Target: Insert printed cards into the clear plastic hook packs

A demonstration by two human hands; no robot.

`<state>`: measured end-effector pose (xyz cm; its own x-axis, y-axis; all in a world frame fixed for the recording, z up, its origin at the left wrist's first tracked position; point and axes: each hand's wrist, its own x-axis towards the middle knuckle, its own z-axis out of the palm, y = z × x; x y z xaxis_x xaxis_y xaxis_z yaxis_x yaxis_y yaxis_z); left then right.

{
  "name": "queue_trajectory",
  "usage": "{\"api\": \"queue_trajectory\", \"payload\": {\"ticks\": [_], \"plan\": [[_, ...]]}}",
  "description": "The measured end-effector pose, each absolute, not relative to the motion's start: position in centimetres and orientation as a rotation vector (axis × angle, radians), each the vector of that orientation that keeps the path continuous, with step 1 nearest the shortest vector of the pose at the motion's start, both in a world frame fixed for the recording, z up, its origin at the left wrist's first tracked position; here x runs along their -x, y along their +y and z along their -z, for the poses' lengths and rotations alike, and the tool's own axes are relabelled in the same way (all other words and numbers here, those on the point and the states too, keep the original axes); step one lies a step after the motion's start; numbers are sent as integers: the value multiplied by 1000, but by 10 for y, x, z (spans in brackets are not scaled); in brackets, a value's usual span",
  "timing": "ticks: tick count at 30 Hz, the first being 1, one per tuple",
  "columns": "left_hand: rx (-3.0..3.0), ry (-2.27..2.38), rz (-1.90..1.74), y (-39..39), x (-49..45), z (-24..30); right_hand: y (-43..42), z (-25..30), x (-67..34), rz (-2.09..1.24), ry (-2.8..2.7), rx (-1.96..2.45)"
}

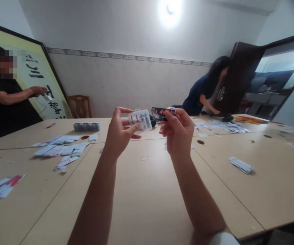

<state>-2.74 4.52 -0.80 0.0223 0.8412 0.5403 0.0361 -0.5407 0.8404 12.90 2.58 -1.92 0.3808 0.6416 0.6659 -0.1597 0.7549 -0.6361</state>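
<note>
My left hand [120,131] is raised over the table and grips a small clear plastic case [140,120] between thumb and fingers. My right hand [179,131] is held up beside it, fingers curled around a small dark card with red print [161,113] that sticks out to the left of the fingertips. The two hands are a short gap apart, above the light wooden table [147,190].
Piles of small white paper slips [60,149] lie at the left, another stack [241,165] at the right, more slips [219,125] at the far right. A row of clear cases [87,126] sits far left. One person stands at left, another leans at the far right.
</note>
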Motion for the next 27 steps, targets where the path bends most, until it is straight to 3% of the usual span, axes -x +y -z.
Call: {"api": "queue_trajectory", "payload": {"ticks": [6, 15, 27], "plan": [[-1718, 827, -1528, 39, 26, 6, 36, 22, -126, -695, -1135, 541], [-1752, 808, -1510, 38, 23, 7, 40, 34, -119, -91, -1023, 591], [-1714, 733, -1453, 43, 24, 10, 35, 23, -128, -398, -1016, 469]]}}
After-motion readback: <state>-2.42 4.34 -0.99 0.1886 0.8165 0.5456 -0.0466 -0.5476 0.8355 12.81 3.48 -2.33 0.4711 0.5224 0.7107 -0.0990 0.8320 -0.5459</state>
